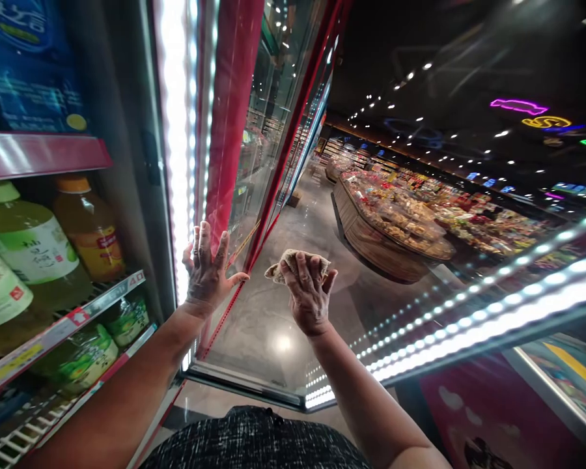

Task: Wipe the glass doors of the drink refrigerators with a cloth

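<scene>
1. The right grip (pixel 310 303) holds a beige cloth (pixel 276 273), its fingers laid over it and slightly bent.
2. The cloth lies directly beneath those fingers, flattened between them and the glass door (pixel 254 355), poking out past the fingertips and toward the left grip (pixel 208 273).
3. The left grip is empty, its fingers spread and thumb pointing toward the cloth, near but apart from it; whether its palm touches the glass cannot be told.
4. Just left of the left grip runs a bright light strip (pixel 176 163); farther left stand drink bottles (pixel 43 251).
5. Beyond the right grip, rightward, is a wooden display stand (pixel 381 242).
</scene>
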Available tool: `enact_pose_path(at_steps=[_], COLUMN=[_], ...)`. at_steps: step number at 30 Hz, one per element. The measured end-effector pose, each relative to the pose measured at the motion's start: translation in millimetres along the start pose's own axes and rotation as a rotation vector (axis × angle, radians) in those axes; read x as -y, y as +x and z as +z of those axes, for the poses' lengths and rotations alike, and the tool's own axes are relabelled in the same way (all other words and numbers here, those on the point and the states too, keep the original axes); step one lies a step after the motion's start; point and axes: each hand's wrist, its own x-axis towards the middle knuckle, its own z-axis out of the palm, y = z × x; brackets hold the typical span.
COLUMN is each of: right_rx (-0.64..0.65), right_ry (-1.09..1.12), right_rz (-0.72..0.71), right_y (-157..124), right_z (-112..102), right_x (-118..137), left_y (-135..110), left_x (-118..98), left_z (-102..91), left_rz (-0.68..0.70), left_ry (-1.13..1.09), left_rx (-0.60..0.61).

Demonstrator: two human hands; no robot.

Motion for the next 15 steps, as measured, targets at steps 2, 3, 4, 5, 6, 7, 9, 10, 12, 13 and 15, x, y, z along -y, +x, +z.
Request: enact_pose_path(at_steps=[2,3,4,5,6,7,9,10,12,13,15], right_rx=[-0.012,-0.024,-0.039,-0.055,-0.065,-0.068,-0.055,-0.037,0.017,0.045,0.069], right_ry=[-0.009,0.001,0.017,0.034,0.049,0.061,0.077,0.083,0.093,0.095,0.088], right_rz=[0.021,0.049,0.078,0.104,0.12,0.123,0.085,0.051,-0.013,-0.03,-0.018], right_y=[6.2,11.7,18.1,24.6,30.4,35.0,39.9,40.7,41.9,43.4,49.5], right_z=[-0.8,-0.9,-0.5,0.4,1.7,3.2,5.7,6.1,4.9,3.6,1.4], right_x=[-0.1,0.8,2.9,6.3,10.7,15.8,25.8,29.6,33.4,33.5,32.5], left_y=[1.0,1.6,2.4,3.2,4.2,5.4,7.6,8.7,10.3,10.8,11.5], left_x=[0.8,1.4,2.0,2.7,3.4,4.0,4.8,4.9,4.1,3.4,2.1], left_z=[1.1,1.8,2.5,3.0,3.3,3.1,1.6,0.3,-2.8,-4.3,-6.7], left_rz=[-0.01,-0.007,-0.001,0.007,0.016,0.025,0.038,0.041,0.033,0.026,0.019], left_ry=[-0.013,-0.022,-0.03,-0.035,-0.034,-0.031,-0.022,-0.017,-0.004,0.003,0.014], left_rx=[0.005,-0.001,-0.011,-0.019,-0.022,-0.021,-0.013,-0.009,-0.005,-0.004,-0.002])
